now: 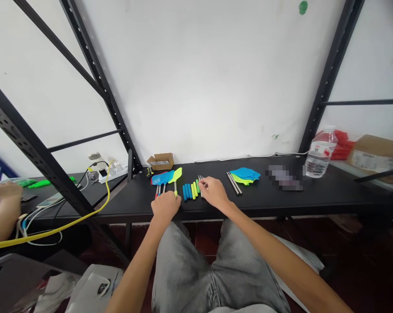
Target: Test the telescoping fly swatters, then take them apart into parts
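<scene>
My left hand (166, 205) is closed at the table's front edge, over the handle end of a lime-green spatula (176, 175). Left of that spatula lie blue spatulas (162, 178), with red at the edge of the group, and their handles run toward the same hand. My right hand (214, 191) pinches at thin metal rods (202, 194); its fingertips partly hide them. Between the hands is a row of blue handles (187, 191) and green handles (194, 190). To the right lie more metal rods (234, 183) beside loose blue and lime spatula heads (245, 174).
A small open cardboard box (160, 161) stands at the back of the black table (264, 201). On the right are a water bottle (320, 154) and a blurred item (285, 178). A yellow cable (108, 191) crosses the left side. Another person's hand (8, 191) is far left.
</scene>
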### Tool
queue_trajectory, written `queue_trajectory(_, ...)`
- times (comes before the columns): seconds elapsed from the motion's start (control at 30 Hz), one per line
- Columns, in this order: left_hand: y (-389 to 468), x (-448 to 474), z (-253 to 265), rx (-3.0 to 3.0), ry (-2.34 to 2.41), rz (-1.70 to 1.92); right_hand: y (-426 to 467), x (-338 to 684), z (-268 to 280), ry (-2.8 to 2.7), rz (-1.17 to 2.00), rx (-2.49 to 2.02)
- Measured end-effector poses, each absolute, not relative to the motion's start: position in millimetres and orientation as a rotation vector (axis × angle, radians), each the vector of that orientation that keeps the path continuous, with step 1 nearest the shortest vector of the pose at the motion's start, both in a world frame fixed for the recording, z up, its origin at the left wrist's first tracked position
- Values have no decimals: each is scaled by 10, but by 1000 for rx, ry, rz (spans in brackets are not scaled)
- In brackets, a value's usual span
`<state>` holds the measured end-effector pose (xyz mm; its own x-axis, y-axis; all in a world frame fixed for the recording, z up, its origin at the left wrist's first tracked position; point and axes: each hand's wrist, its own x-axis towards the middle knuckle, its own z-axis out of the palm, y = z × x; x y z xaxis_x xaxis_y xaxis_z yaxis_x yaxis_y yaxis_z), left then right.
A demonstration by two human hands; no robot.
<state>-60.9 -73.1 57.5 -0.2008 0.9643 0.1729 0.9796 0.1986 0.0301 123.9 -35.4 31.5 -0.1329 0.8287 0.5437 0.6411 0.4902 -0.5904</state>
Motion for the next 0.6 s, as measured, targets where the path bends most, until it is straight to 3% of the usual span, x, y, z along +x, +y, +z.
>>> queue_trajectory(0.17,-919,-171,709,-2064,-2249,-373,-263,1036,349,-1556,843,-1198)
queue_trajectory(0.3,-973,197,651,-2230,-2180,-604,-164,1028,424,-947,1449,-846)
queue_trajectory(0.43,-934,407,466,-2436,-2123,-940,-127,1180,510,-594,1603,-619)
queue_trajectory(0.6,-809,402,296,-2658,-2019,-1637,-183,1209,534,-457,1614,-483)
